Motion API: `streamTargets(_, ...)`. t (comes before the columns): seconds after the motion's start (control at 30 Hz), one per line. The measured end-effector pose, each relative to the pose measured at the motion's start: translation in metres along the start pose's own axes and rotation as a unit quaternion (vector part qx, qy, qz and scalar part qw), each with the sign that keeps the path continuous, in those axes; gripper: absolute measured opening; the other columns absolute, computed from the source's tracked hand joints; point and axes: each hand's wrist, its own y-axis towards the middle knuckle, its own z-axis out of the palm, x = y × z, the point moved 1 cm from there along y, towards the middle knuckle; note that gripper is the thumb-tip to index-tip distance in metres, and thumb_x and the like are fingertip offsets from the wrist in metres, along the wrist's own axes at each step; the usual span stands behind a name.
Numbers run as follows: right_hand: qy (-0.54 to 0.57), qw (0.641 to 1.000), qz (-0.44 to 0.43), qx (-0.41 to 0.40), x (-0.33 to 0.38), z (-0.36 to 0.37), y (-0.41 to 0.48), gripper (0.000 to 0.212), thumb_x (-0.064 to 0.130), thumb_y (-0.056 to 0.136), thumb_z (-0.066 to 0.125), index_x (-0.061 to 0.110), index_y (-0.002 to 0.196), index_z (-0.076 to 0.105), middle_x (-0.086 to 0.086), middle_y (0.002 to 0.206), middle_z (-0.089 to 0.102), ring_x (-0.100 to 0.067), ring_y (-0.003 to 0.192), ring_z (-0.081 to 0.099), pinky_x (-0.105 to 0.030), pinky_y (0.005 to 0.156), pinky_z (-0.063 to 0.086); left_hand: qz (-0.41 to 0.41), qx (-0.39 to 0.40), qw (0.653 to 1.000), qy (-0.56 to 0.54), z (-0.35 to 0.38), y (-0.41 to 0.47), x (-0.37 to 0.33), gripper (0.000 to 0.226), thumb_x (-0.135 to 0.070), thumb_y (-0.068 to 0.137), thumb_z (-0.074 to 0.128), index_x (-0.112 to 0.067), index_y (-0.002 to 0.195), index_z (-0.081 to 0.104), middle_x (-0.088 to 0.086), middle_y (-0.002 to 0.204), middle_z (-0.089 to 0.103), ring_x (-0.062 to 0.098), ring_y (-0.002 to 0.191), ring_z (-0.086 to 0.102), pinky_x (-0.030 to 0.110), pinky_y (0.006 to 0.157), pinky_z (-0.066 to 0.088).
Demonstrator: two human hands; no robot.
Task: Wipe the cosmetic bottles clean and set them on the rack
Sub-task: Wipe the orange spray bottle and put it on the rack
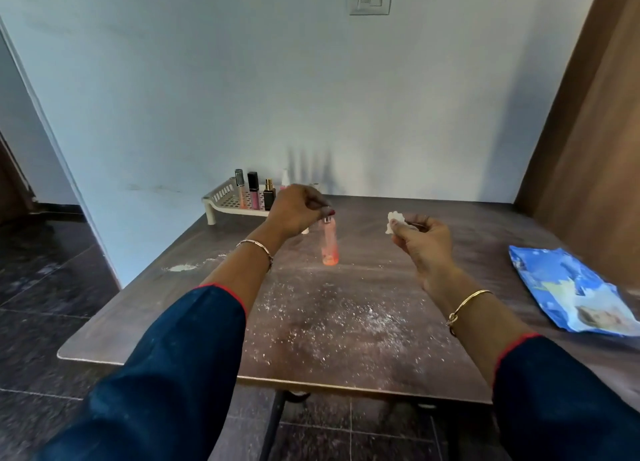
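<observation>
Dark blue sleeves (180,367) reach forward over the desk (346,322), whose brown top is dusted with white powder (349,318). Right hand (424,240) has its grip pinching a crumpled white wipe (394,221). Left hand (296,211) has its grip closed on the top of a pink bottle (329,242), which hangs upright above the desk. A blue packet (568,289) lies at the right edge. Farther back, by the wall, the cream rack (221,200) holds several small bottles (254,190) standing upright
</observation>
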Motion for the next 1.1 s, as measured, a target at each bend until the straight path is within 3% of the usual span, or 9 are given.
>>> streamTargets(0.1,-0.007,1.000,-0.019,-0.010,0.010,-0.018,-0.017,0.023,-0.008,0.080,0.067,0.012,0.080,0.056,-0.006,0.083,0.061,-0.013,0.074,0.061,-0.019,0.069,0.054,0.012,0.011,0.998,-0.062,0.016,-0.018,-0.034,0.018,-0.013,0.072,0.079,-0.004,0.087,0.071,0.012,0.086,0.074,0.020,0.084,0.071,0.033,0.083,0.057)
streamTargets(0.23,-0.039,0.997,-0.063,-0.019,0.017,-0.056,-0.045,0.024,-0.011,0.081,0.064,0.013,0.083,0.060,-0.004,0.083,0.064,-0.011,0.077,0.062,-0.020,0.075,0.053,0.042,0.051,0.997,-0.039,0.056,-0.053,-0.077,0.019,-0.018,0.073,0.079,-0.008,0.086,0.071,0.005,0.082,0.072,0.008,0.076,0.064,0.024,0.076,0.052)
streamTargets(0.37,-0.080,0.987,-0.135,-0.043,0.013,-0.108,-0.076,0.017,-0.006,0.081,0.066,0.004,0.094,0.062,-0.005,0.085,0.065,-0.008,0.074,0.061,-0.020,0.072,0.051,0.061,0.090,0.993,-0.044,0.103,-0.086,-0.108,0.013,-0.015,0.074,0.078,-0.016,0.070,0.065,-0.005,0.061,0.062,-0.004,0.053,0.053,0.015,0.058,0.043)
streamTargets(0.47,-0.113,0.976,-0.162,-0.089,0.004,-0.143,-0.088,0.015,-0.002,0.080,0.069,0.008,0.088,0.062,0.000,0.078,0.063,-0.002,0.067,0.058,-0.016,0.067,0.048,0.039,0.096,0.992,-0.069,0.136,-0.096,-0.115,0.023,-0.010,0.073,0.077,-0.022,0.062,0.061,0.001,0.059,0.060,0.008,0.055,0.052,0.027,0.061,0.046)
streamTargets(0.57,-0.144,0.966,-0.182,-0.116,-0.003,-0.171,-0.093,0.019,-0.004,0.080,0.069,0.013,0.087,0.063,0.000,0.080,0.065,0.003,0.067,0.058,-0.014,0.069,0.048,0.032,0.108,0.990,-0.083,0.161,-0.102,-0.121,0.024,-0.008,0.073,0.076,-0.024,0.061,0.063,-0.004,0.060,0.063,0.013,0.060,0.056,0.034,0.066,0.048)
streamTargets(0.73,-0.236,0.932,-0.245,-0.121,-0.004,-0.198,-0.092,0.021,0.001,0.080,0.071,0.017,0.093,0.068,0.004,0.087,0.068,-0.009,0.080,0.065,-0.026,0.078,0.054,0.044,0.119,0.986,-0.105,0.179,-0.107,-0.133,0.021,-0.004,0.077,0.073,-0.022,0.068,0.067,0.002,0.071,0.067,0.012,0.067,0.062,0.039,0.073,0.055)
streamTargets(0.8,-0.302,0.896,-0.311,-0.100,-0.003,-0.203,-0.090,0.021,0.000,0.079,0.070,0.015,0.094,0.069,0.003,0.089,0.068,-0.012,0.083,0.065,-0.029,0.078,0.054,0.046,0.127,0.985,-0.111,0.181,-0.106,-0.135,0.014,-0.004,0.079,0.072,-0.017,0.075,0.069,0.004,0.074,0.067,0.016,0.073,0.064,0.046,0.080,0.057)
streamTargets(0.97,-0.462,0.747,-0.478,-0.014,-0.003,-0.199,-0.085,0.026,-0.001,0.082,0.066,0.013,0.104,0.070,-0.006,0.088,0.062,-0.026,0.076,0.064,-0.037,0.059,0.053,0.044,0.151,0.978,-0.140,0.181,-0.108,-0.139,0.011,0.002,0.080,0.069,-0.006,0.087,0.072,0.010,0.084,0.069,0.018,0.076,0.065,0.047,0.084,0.056)
streamTargets(1.1,-0.541,0.653,-0.528,0.045,-0.002,-0.195,-0.079,0.030,0.001,0.085,0.059,0.013,0.111,0.067,-0.007,0.090,0.060,-0.030,0.069,0.060,-0.040,0.049,0.049,0.033,0.155,0.972,-0.173,0.179,-0.110,-0.134,0.012,0.001,0.081,0.068,-0.010,0.083,0.071,0.005,0.080,0.069,0.019,0.079,0.065,0.047,0.084,0.056)
